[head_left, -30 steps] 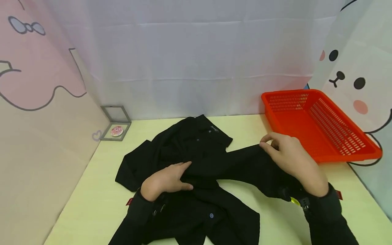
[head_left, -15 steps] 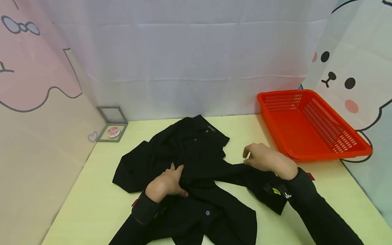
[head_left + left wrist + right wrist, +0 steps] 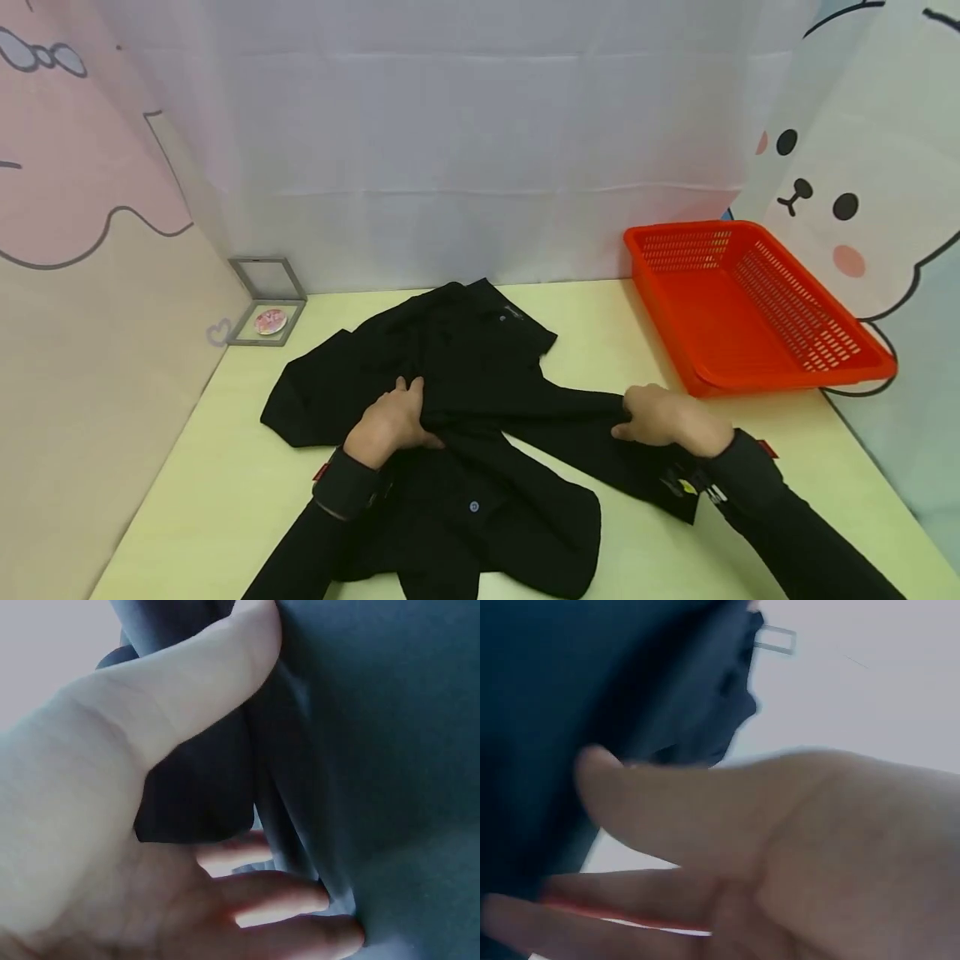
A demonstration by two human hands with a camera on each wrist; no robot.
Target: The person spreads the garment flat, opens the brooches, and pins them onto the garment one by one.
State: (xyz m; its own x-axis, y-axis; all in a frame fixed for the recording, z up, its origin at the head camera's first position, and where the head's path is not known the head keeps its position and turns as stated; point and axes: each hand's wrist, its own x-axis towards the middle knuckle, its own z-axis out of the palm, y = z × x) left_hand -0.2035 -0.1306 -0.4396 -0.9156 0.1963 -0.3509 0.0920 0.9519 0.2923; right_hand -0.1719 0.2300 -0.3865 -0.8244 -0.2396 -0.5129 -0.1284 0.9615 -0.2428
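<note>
1. Black button-up cloth shirt (image 3: 480, 358): spread on the pale yellow tabletop (image 3: 217, 467), left of the red perforated plastic basket (image 3: 750, 321)
2. Left hand (image 3: 390, 421), farther from the basket: fingers apart, touching the shirt
3. Right hand (image 3: 667, 421), near the basket: fingers at the sleeve (image 3: 562, 417); cannot tell if clamped
4. Left wrist view shows cloth between thumb and fingers, hidden from the head view

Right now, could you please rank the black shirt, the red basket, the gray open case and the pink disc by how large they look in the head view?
1. Black shirt, clearly the largest
2. Red basket
3. Gray open case
4. Pink disc, clearly the smallest
</note>
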